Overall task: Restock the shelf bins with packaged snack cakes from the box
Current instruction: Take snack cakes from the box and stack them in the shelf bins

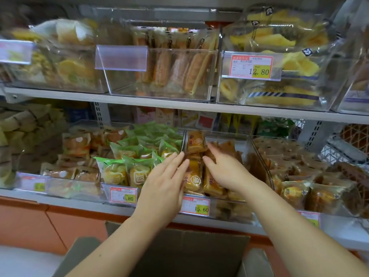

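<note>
Grey-white shelving (60,94); orange base panel (24,222); pale floor (20,262)

Upper shelf, rt: red-edged price tag (252,65) on front of the yellow-cake bin (279,106). Reads "12.80", digits partly on a yellow patch. Fine print illegible.
Lower shelf, ctr-left: second price tag (123,194) on front of the green-pack bin (104,193). Reads "6.80".
Lower shelf, ctr: third price tag (195,205) on front of the brown-pack bin (229,208). Reads "15.60".
Other tags: far-left tag (33,183), far-right tag (309,216) and upper-left tag (15,51) too blurred to read.
Pack print: wrapper emblems and lettering not legible.
</note>
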Demonstrator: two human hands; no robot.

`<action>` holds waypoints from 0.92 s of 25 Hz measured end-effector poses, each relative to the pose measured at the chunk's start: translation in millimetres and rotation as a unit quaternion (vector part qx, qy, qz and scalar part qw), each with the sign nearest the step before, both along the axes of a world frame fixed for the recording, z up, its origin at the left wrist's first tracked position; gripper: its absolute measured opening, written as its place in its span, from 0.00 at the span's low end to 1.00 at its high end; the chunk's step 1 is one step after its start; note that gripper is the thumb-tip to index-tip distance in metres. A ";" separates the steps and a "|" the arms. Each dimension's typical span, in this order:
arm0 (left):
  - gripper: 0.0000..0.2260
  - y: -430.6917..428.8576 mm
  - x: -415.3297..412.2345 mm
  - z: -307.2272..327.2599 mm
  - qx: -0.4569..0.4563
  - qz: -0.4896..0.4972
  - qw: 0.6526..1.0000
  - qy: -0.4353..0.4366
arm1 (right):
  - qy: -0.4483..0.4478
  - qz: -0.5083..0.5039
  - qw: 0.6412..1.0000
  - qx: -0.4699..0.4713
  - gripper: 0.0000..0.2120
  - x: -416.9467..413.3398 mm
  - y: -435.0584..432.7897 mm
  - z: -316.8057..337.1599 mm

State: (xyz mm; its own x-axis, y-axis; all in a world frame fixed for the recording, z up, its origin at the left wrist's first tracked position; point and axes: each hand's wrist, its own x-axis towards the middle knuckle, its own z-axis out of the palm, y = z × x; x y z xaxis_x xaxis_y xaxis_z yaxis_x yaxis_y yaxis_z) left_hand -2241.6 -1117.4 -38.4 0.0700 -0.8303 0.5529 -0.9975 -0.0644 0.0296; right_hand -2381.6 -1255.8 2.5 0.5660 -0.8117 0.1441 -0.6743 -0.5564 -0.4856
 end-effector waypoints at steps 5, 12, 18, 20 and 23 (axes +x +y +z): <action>0.26 2.7 31.4 -15.1 0.038 0.013 0.998 -0.043 | 0.007 -0.051 0.996 0.073 0.37 41.3 -34.0 -20.1; 0.24 -6.8 37.4 -23.8 0.037 0.007 0.999 -0.039 | 0.116 -0.060 0.991 -0.021 0.30 13.7 -61.7 -17.7; 0.24 -10.0 39.2 -31.3 0.032 0.009 0.996 -0.079 | 0.175 -0.004 0.984 0.011 0.25 -1.5 -49.2 -24.9; 0.24 -11.9 39.7 -31.9 0.021 0.009 0.997 -0.078 | 0.146 -0.047 0.988 -0.019 0.26 -6.4 -60.3 -19.5; 0.23 -12.6 41.9 -34.5 0.007 -0.001 0.997 -0.071 | 0.162 -0.092 0.982 -0.017 0.26 -14.5 -70.7 -29.6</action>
State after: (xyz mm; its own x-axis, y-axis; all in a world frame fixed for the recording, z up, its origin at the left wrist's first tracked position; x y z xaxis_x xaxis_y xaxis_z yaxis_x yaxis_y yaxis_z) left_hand -2199.8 -1130.0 -72.9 -0.0101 -0.8386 0.5447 -0.9918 -0.0609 -0.1121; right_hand -2396.1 -1326.5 -27.1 0.4305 -0.9025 0.0095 -0.8812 -0.4226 -0.2120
